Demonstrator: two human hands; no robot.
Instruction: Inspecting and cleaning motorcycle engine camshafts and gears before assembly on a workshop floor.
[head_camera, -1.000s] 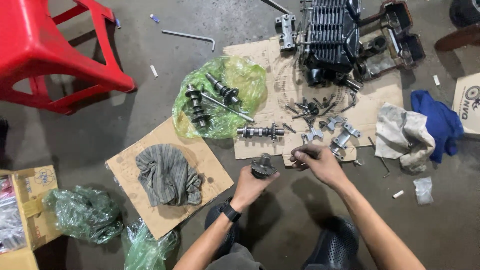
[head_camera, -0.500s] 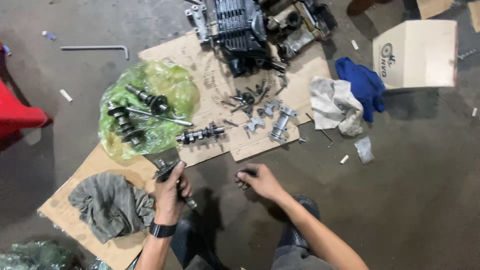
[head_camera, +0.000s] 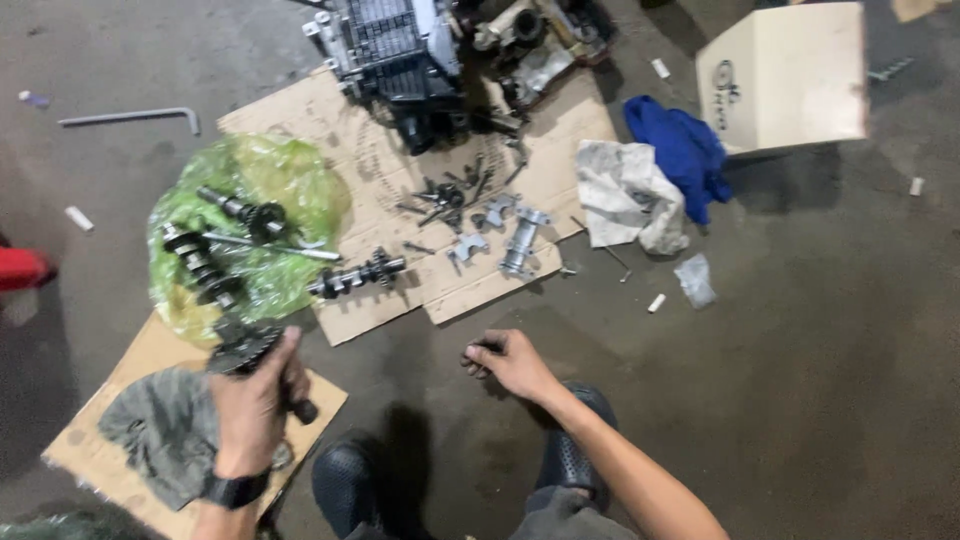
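Steel gear shaft (head_camera: 255, 365) sits gripped in the left hand (head_camera: 250, 400), just below the green bag (head_camera: 245, 235); the right hand (head_camera: 510, 362), right of the bag, pinches a small dark part (head_camera: 482, 348). Sorting step, seemingly; next calls for a steady set-down

the left hand (head_camera: 252, 400) covers most of the gear shaft (head_camera: 243, 352), whatever the right hand (head_camera: 507, 362) pinches is too small to tell, and the engine block (head_camera: 395, 45) runs off the top edge.
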